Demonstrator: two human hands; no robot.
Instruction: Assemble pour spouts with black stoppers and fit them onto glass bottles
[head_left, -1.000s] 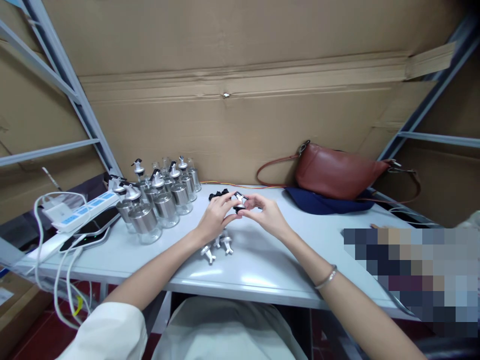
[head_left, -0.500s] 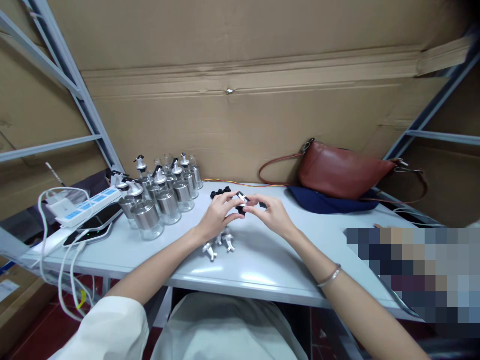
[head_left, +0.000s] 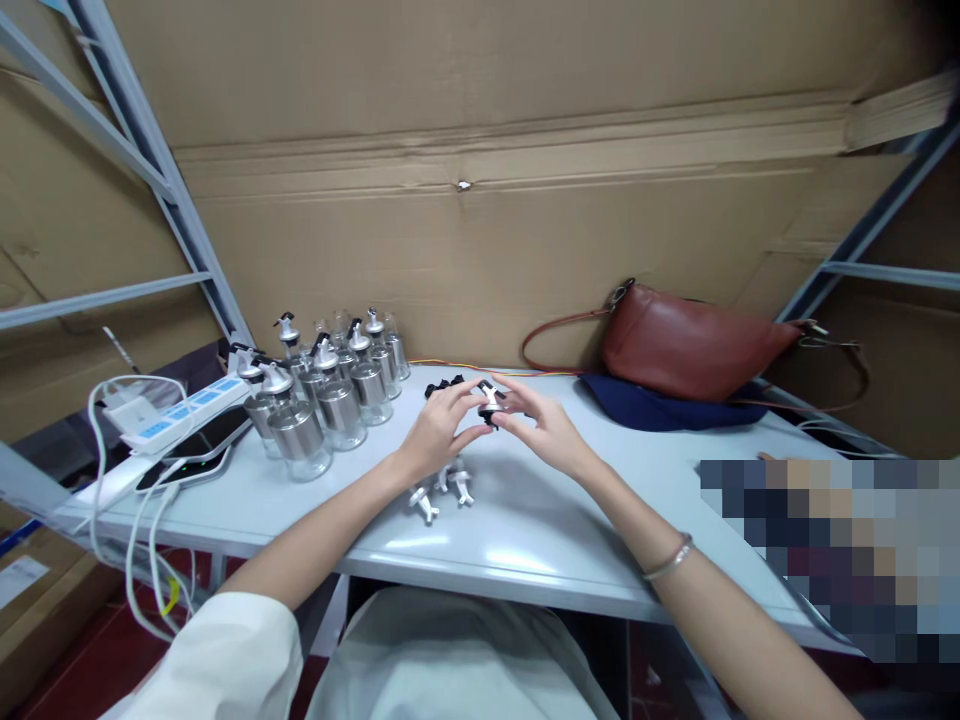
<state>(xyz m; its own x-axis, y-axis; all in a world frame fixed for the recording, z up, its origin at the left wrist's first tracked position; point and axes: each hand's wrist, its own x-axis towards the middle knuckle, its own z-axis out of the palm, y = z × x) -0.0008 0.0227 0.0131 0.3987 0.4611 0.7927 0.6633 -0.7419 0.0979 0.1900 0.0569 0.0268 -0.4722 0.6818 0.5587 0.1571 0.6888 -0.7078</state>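
Between my two hands, above the middle of the table, is a silver pourer spout [head_left: 490, 396] with a black flap on top and a black stopper below. My left hand [head_left: 444, 425] pinches it from the left with thumb and fingers. From the other side, the fingertips and thumb of my right hand [head_left: 546, 428] close on it too. Several loose silver spouts [head_left: 462, 487] lie on the table just below my left hand. Behind that hand sit small black parts [head_left: 444, 386], partly covered by the fingers.
Glass bottles with steel bands [head_left: 341, 410], several topped with spouts, stand at the left. Beside them are a white power strip [head_left: 184, 412], cables and a phone [head_left: 214, 432]. A brown handbag [head_left: 690, 345] rests on a dark blue cloth [head_left: 660, 405] at the right. Cardboard [head_left: 465, 270] walls the back.
The spout has turned more upright between my fingers, and its silver body shows more. My right fingers have lifted a little at its top. The view has shifted slightly.
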